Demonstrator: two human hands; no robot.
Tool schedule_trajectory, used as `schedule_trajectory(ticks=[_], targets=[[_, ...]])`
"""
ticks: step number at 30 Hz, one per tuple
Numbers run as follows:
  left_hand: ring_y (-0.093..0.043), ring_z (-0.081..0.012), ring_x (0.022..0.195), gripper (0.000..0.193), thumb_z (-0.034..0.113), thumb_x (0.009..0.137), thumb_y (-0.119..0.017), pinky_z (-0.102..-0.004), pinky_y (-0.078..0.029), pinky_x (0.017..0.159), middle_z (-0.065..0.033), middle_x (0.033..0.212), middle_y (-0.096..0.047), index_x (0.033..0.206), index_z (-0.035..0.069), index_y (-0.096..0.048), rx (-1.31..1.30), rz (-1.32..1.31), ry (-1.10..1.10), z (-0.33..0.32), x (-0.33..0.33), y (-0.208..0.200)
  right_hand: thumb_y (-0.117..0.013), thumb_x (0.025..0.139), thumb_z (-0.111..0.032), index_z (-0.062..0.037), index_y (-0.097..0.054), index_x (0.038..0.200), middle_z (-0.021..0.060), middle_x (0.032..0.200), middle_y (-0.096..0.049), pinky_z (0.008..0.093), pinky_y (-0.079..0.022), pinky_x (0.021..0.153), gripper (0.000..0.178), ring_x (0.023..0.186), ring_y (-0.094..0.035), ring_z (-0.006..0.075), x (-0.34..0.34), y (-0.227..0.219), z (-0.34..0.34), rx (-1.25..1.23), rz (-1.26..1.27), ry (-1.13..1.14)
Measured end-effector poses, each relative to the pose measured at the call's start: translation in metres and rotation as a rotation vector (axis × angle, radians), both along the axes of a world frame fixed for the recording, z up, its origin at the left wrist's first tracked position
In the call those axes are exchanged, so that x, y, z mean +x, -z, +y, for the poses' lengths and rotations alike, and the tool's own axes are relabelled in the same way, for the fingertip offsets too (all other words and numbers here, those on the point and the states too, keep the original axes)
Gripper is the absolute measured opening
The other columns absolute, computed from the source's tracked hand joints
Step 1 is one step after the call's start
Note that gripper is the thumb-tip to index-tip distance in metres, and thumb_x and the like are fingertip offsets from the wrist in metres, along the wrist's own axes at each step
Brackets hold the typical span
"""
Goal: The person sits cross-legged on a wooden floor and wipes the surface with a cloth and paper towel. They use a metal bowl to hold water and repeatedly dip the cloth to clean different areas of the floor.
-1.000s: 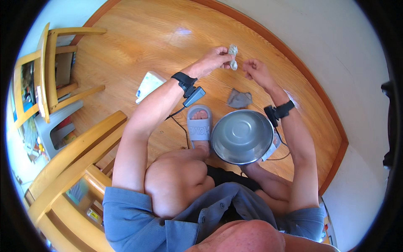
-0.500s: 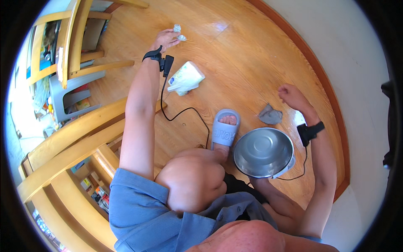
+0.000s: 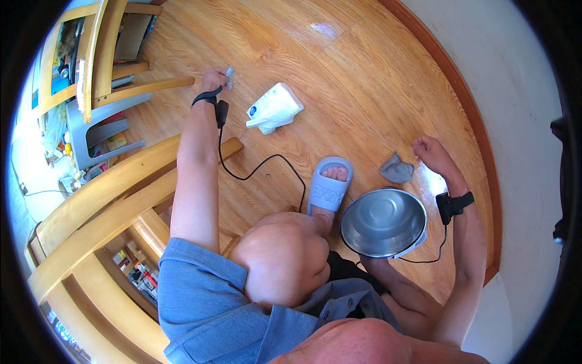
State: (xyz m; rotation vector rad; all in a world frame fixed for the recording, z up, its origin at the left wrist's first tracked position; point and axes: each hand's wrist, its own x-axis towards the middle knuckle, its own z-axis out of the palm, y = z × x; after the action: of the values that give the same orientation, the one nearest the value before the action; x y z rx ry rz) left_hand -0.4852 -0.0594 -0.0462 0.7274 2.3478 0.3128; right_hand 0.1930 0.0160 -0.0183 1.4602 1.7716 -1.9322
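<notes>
A crumpled whitish-grey tissue [image 3: 230, 77] pokes out from the fingers of my left hand [image 3: 213, 79], which is closed on it low over the wooden floor at the far left. To the right of that hand lies a white soft pack of tissues [image 3: 280, 104], with plastic loose at one end. My right hand [image 3: 433, 154] is curled into a loose fist, and no object shows in it. Just left of its knuckles is a crumpled grey cloth [image 3: 397, 168] on the floor. Nearer to me stands a shiny metal basin [image 3: 384, 222], below and left of the right hand.
My foot wears a grey-blue slipper [image 3: 330, 188] beside the basin. A wooden chair frame [image 3: 121, 188] fills the near left, and a grey plastic stool [image 3: 91, 136] stands beyond it. Black cables [image 3: 267, 159] run from both wrists. A white wall [image 3: 515, 91] curves along the right.
My left hand has moved left and nearer to me with the tissue, turning so its fingers are closer together. My right hand stays curled; the whole view has shifted slightly.
</notes>
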Motion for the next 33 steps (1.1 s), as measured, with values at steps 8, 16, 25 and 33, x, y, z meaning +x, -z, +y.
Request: schedule_trajectory(ticks=[8, 16, 25, 33], targets=[[-0.061, -0.0135, 0.057, 0.006, 0.004, 0.079, -0.067, -0.0273, -0.05, 0.052, -0.0074, 0.073, -0.067, 0.083, -0.001, -0.068, 0.218, -0.135, 0.088, 0.012, 0.053, 0.008, -0.055, 0.089, -0.01, 0.0026, -0.059, 0.097, 0.0037, 0.077, -0.059, 0.0262, -0.047, 0.06, 0.015, 0.066, -0.056, 0.0122, -0.003, -0.004, -0.002, -0.015, 0.062, 0.097], [-0.066, -0.0157, 0.077, 0.019, 0.007, 0.084, -0.068, -0.0285, -0.055, 0.068, -0.0089, 0.088, -0.067, 0.099, -0.004, -0.066, 0.32, -0.525, 0.35, 0.1, 0.188, 0.016, -0.056, 0.09, -0.01, 0.0024, -0.059, 0.1, 0.0045, 0.08, -0.06, 0.0261, -0.049, 0.062, 0.016, 0.07, -0.058, 0.0121, 0.007, -0.006, -0.011, -0.025, 0.024, 0.117], [-0.067, -0.0161, 0.078, 0.026, 0.011, 0.086, -0.067, -0.0276, -0.057, 0.068, -0.0086, 0.093, -0.068, 0.109, -0.001, -0.064, 0.255, -0.398, 0.161, 0.091, 0.056, -0.005, -0.056, 0.091, -0.01, 0.004, -0.058, 0.105, 0.0073, 0.083, -0.061, 0.0266, -0.051, 0.064, 0.02, 0.072, -0.059, 0.0137, 0.047, -0.036, -0.014, 0.021, -0.117, 0.15], [-0.067, -0.018, 0.067, 0.017, 0.011, 0.077, -0.065, -0.0307, -0.053, 0.061, -0.0119, 0.076, -0.07, 0.091, 0.003, -0.071, 0.041, 0.281, -0.015, 0.005, -0.075, 0.03, -0.055, 0.091, -0.011, 0.005, -0.058, 0.105, 0.0081, 0.083, -0.061, 0.0276, -0.051, 0.065, 0.021, 0.073, -0.059, 0.0144, 0.068, -0.042, -0.011, -0.059, -0.183, 0.21]])
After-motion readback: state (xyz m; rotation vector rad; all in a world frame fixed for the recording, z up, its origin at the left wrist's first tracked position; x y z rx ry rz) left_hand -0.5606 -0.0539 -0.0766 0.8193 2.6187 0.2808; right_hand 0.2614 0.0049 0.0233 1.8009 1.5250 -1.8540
